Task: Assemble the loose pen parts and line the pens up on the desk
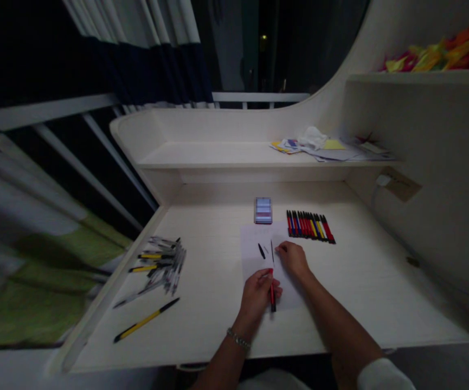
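Observation:
My left hand (pixel 257 290) is closed around a red pen barrel (pixel 272 290) with a black end toward me. A thin dark pen refill (pixel 272 251) lies in line with the barrel's far end; whether it is inside the barrel's tip I cannot tell. Just right of the refill is my right hand (pixel 294 259), its fingers curled and pinched together; anything between them is too small to make out. On the white paper (pixel 250 254) beneath my hands lie a black pen cap (pixel 261 251) and a small thin piece (pixel 266 249), perhaps a spring.
Several assembled pens, mostly red, form a row (pixel 309 226) at right. A heap of grey and yellow pen parts (pixel 163 265) lies at left, with a yellow-and-black pen (pixel 147 319) before it. A phone (pixel 263 210) sits beyond the paper. Papers (pixel 335 151) rest on the shelf (pixel 218 154).

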Available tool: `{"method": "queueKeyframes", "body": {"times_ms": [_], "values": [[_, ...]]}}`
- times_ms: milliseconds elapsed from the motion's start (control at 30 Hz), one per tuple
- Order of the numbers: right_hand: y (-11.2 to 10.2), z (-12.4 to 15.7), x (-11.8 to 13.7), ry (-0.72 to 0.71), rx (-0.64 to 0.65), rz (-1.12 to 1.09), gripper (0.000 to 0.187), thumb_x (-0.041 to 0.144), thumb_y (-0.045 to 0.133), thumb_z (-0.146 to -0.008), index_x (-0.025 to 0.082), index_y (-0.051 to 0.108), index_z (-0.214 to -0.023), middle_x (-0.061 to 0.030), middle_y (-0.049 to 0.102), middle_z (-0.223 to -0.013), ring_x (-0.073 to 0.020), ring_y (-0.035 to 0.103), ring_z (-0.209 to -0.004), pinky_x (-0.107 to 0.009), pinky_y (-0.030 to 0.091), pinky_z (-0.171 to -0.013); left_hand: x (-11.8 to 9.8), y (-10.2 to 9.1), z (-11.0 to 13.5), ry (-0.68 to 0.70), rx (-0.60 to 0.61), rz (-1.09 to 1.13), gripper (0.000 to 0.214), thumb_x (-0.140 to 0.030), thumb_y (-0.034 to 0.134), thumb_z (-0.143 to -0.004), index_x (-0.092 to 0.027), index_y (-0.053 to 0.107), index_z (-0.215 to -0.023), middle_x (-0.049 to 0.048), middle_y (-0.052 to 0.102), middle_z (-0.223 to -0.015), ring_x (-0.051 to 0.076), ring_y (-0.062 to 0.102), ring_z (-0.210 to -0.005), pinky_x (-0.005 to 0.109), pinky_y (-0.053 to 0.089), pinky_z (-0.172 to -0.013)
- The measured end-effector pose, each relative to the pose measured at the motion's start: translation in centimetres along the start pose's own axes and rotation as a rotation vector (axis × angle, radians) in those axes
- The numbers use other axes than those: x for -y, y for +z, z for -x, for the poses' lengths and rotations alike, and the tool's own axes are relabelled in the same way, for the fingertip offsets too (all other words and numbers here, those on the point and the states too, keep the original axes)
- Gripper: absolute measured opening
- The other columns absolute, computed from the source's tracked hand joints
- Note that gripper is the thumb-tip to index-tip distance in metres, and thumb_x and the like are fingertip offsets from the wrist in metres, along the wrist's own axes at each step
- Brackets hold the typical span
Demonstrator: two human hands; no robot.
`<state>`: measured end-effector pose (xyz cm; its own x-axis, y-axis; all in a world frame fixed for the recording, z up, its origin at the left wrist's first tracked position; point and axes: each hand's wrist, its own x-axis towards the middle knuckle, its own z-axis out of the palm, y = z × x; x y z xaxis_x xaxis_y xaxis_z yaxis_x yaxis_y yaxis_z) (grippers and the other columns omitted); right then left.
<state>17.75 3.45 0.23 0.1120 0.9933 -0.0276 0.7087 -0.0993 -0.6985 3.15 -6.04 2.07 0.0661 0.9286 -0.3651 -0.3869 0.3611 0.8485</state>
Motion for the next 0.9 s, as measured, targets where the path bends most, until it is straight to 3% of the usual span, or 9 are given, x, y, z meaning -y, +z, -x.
{"method": "queueKeyframes", "body": {"times_ms": [167, 333, 500, 600, 767, 900], "values": [[0.8, 0.3, 0.5, 0.002, -0.04, 0.102, 0.026, 0.039, 0.059, -0.086, 0.017, 0.071, -0.08, -0.012, 0.073, -0.089, -0.019, 0.065, -0.083, -0.027, 0.042, -0.076, 0.0, -0.2, -0.5, 0.031, -0.042, 0.0, 0.047, -0.044, 0.077, -0.072, -0.01, 0.063, -0.102, 0.0103, 0.072, -0.078, 0.016, 0.067, -0.06, 0.031, 0.056, -0.061], [-0.7, 2.6, 1.0, -0.093, -0.048, -0.239, 0.034, 0.043, 0.048, -0.09, 0.018, 0.07, -0.083, -0.0088, 0.073, -0.084, -0.0203, 0.065, -0.08, -0.029, 0.046, -0.075, 0.1, -0.7, -1.5, 0.101, -0.075, -0.016, 0.046, -0.046, 0.077, -0.072, -0.011, 0.066, -0.1, 0.0141, 0.075, -0.085, 0.021, 0.071, -0.074, 0.033, 0.057, -0.072], [-1.1, 6.7, 1.5, -0.14, 0.127, -0.503, 0.024, 0.041, 0.062, -0.081, 0.019, 0.068, -0.084, -0.0067, 0.072, -0.083, -0.0207, 0.065, -0.078, -0.031, 0.05, -0.075, -0.2, -0.6, -2.2, 0.19, -0.056, -0.097, 0.044, -0.048, 0.075, -0.074, -0.012, 0.068, -0.099, 0.0153, 0.075, -0.094, 0.025, 0.072, -0.086, 0.034, 0.056, -0.077], [-0.8, 8.2, 1.5, -0.14, 0.157, -0.565, 0.021, 0.039, 0.063, -0.079, 0.019, 0.067, -0.086, -0.0064, 0.072, -0.087, -0.0197, 0.065, -0.077, -0.031, 0.051, -0.074, -0.2, 0.1, -2.3, 0.208, -0.046, -0.124, 0.042, -0.048, 0.074, -0.074, -0.013, 0.069, -0.098, 0.0147, 0.075, -0.095, 0.026, 0.072, -0.088, 0.033, 0.055, -0.076], [-1.7, 6.4, 0.4, -0.096, 0.092, -0.498, 0.02, 0.037, 0.062, -0.08, 0.019, 0.067, -0.087, -0.0054, 0.072, -0.081, -0.0188, 0.066, -0.071, -0.028, 0.05, -0.066, -0.4, 0.6, -2.2, 0.207, -0.019, -0.159, 0.037, -0.042, 0.074, -0.075, -0.014, 0.071, -0.099, 0.0138, 0.075, -0.095, 0.024, 0.071, -0.088, 0.034, 0.054, -0.08], [-2.5, 2.9, -0.9, -0.032, -0.012, -0.186, 0.02, 0.03, 0.059, -0.082, 0.017, 0.069, -0.094, -0.0068, 0.074, -0.083, -0.0197, 0.068, -0.075, -0.027, 0.047, -0.069, -0.9, -0.4, -1.7, 0.322, -0.068, -0.367, 0.021, -0.032, 0.072, -0.076, -0.017, 0.074, -0.091, 0.0107, 0.075, -0.094, 0.023, 0.069, -0.089, 0.035, 0.051, -0.086]]}}
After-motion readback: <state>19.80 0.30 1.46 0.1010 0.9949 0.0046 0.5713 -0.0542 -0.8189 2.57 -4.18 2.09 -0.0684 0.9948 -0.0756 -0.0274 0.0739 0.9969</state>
